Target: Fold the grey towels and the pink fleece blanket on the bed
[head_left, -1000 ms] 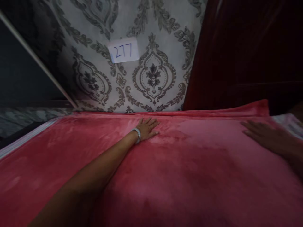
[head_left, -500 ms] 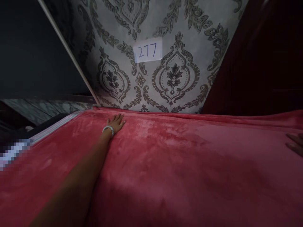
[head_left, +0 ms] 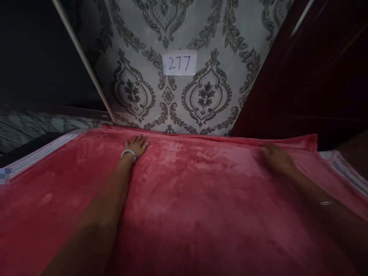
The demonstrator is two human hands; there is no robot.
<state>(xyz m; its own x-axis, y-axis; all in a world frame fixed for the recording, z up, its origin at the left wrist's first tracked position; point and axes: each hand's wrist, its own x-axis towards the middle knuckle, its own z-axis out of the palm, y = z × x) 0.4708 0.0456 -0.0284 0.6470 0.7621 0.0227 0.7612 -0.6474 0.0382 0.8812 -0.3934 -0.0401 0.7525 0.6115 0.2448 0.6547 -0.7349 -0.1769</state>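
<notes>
A plush red-pink blanket [head_left: 184,207] lies spread flat over a wide surface, with its far edge doubled in a low fold along the wall. My left hand [head_left: 136,146] rests palm down on it near that edge, fingers stretched and spread, a pale bracelet [head_left: 128,154] round the wrist. Farther right, my right hand [head_left: 277,159] is on or just over the blanket by the fold. Motion smears its fingers, which look bent, and I cannot make out whether they grip the cloth. A thin bangle [head_left: 326,203] circles that forearm.
Behind the blanket stands a wall with patterned wallpaper [head_left: 166,96], bearing a paper label [head_left: 180,63] marked 277. A dark panel [head_left: 43,57] with a pale edge is at left, a dark red glossy panel [head_left: 310,76] at right. Striped cloth [head_left: 349,168] shows at the right edge.
My right hand has come in from the right edge toward the middle, near the far fold. My left hand stays flat in about the same place. The view has shifted to the right.
</notes>
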